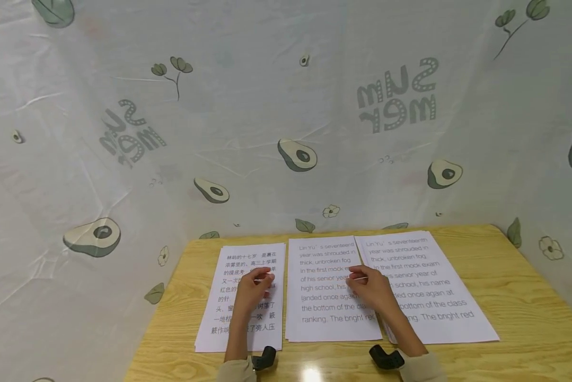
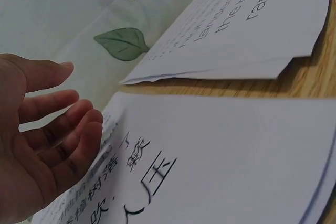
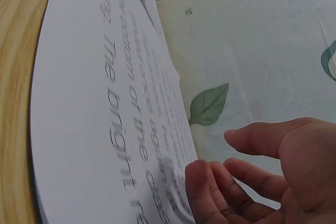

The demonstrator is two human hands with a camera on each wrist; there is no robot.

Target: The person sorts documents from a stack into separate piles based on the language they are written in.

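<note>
My left hand (image 1: 253, 289) hovers over the left paper stack (image 1: 223, 294), which is printed with Chinese characters. In the left wrist view its fingers curl loosely with a gap to the thumb, and nothing is between them. My right hand (image 1: 372, 289) is above the seam between the middle paper stack (image 1: 316, 297) and the right paper stack (image 1: 433, 297), both printed with English text. Loosely bent fingers (image 3: 199, 182) and a separate thumb show in the right wrist view, holding nothing. The hand and forearm cover part of the text on each side.
All three stacks lie side by side on a wooden table (image 1: 171, 318). Behind it hangs a pale curtain (image 1: 247, 116) printed with avocados and leaves. A black wrist device (image 1: 265, 358) sits at the left cuff, another black device (image 1: 386, 357) at the right.
</note>
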